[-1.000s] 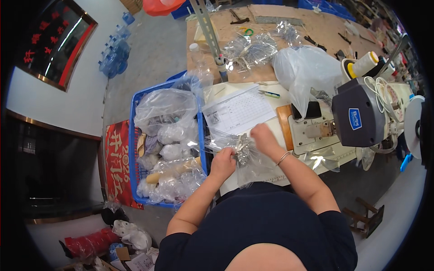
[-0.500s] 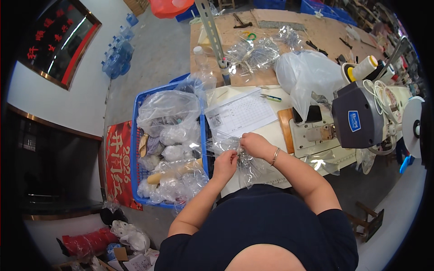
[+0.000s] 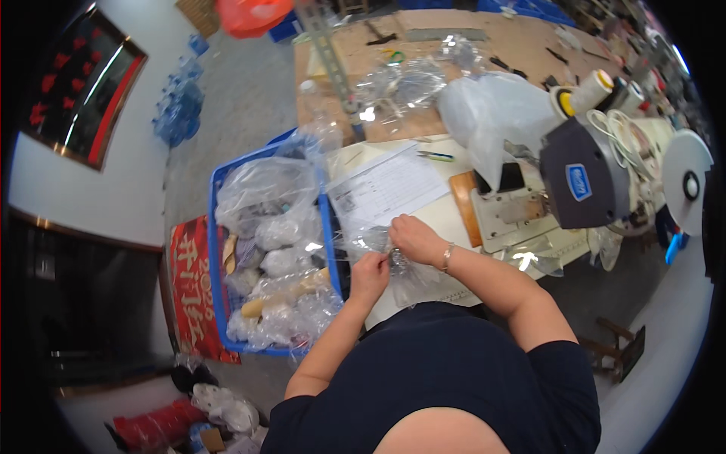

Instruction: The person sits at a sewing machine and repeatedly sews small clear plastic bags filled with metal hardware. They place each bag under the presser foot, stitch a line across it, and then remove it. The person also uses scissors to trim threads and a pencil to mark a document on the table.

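Hands meet at table edge; I see left hand point(image 3: 369, 271) and right hand point(image 3: 412, 236) fingers curled tight, pinching crinkly clear bag point(image 3: 393, 261); flat paper sheet point(image 3: 389, 185) behind, blue crate point(image 3: 214, 250) left.

Crumpled clear plastic bag point(image 3: 408, 268), table edge

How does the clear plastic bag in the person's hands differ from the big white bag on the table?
The clear plastic bag is see-through, small and held flat by both hands; the big white bag is milky, far larger, puffed up and untouched. Both are thin, shiny plastic.
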Action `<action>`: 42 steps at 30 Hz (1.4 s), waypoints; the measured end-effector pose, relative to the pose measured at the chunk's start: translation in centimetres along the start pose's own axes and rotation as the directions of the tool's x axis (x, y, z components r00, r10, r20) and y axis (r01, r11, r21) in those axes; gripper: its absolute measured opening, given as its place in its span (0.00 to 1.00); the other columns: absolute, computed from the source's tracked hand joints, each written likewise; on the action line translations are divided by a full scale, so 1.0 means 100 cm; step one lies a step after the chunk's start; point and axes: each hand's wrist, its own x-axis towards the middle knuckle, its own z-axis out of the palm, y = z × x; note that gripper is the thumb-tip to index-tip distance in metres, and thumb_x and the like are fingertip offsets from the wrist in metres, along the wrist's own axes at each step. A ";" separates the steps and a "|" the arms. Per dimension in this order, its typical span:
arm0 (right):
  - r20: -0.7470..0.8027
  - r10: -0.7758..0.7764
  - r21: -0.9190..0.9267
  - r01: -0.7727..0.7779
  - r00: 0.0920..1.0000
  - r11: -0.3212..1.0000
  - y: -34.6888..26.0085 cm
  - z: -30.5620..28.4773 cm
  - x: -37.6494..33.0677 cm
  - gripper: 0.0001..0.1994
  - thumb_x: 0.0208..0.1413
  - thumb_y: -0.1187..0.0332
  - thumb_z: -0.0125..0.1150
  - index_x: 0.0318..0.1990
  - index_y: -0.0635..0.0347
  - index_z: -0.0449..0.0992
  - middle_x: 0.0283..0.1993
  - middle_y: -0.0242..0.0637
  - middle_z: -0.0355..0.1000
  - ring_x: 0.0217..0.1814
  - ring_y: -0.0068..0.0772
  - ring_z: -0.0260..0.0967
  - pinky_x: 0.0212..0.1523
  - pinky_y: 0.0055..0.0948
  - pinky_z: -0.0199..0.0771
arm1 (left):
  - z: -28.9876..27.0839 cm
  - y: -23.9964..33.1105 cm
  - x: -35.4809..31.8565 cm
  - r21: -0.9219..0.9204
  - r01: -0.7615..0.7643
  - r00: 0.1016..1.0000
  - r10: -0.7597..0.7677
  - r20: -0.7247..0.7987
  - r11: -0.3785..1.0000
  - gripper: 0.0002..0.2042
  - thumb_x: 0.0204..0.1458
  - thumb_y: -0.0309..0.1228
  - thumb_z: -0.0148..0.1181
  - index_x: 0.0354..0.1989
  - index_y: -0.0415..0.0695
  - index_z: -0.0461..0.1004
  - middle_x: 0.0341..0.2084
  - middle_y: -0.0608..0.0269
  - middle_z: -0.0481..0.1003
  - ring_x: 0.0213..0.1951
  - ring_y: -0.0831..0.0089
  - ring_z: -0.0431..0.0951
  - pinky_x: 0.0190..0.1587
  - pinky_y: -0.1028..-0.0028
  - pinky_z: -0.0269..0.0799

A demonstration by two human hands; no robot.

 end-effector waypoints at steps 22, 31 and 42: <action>-0.543 0.826 0.040 -0.979 0.148 0.202 0.204 0.004 -0.386 0.14 0.48 0.75 0.52 0.44 0.58 0.74 0.47 0.39 0.69 0.54 0.47 0.62 0.50 0.37 0.66 | -0.039 0.049 -0.036 -0.491 0.195 0.955 -0.279 -0.103 0.849 0.09 0.50 0.18 0.55 0.40 0.37 0.74 0.40 0.61 0.72 0.39 0.77 0.73 0.37 0.82 0.70; -0.084 0.991 0.980 0.187 0.101 0.064 0.149 -0.027 -0.313 0.09 0.55 0.64 0.58 0.41 0.56 0.74 0.36 0.31 0.73 0.37 0.31 0.71 0.42 0.28 0.70 | -0.039 0.156 -0.008 -0.421 -0.027 0.988 0.088 0.125 0.907 0.10 0.49 0.18 0.57 0.40 0.37 0.74 0.43 0.58 0.72 0.42 0.72 0.74 0.44 0.74 0.71; 0.208 0.526 0.164 0.501 0.825 -0.850 -0.026 -0.079 -0.208 0.13 0.63 0.63 0.43 0.51 0.57 0.68 0.44 0.30 0.70 0.47 0.26 0.68 0.52 0.37 0.67 | 0.025 0.174 0.005 -0.745 0.560 0.813 -0.069 0.578 0.364 0.28 0.51 0.20 0.57 0.60 0.36 0.52 0.47 0.53 0.68 0.47 0.71 0.72 0.50 0.73 0.71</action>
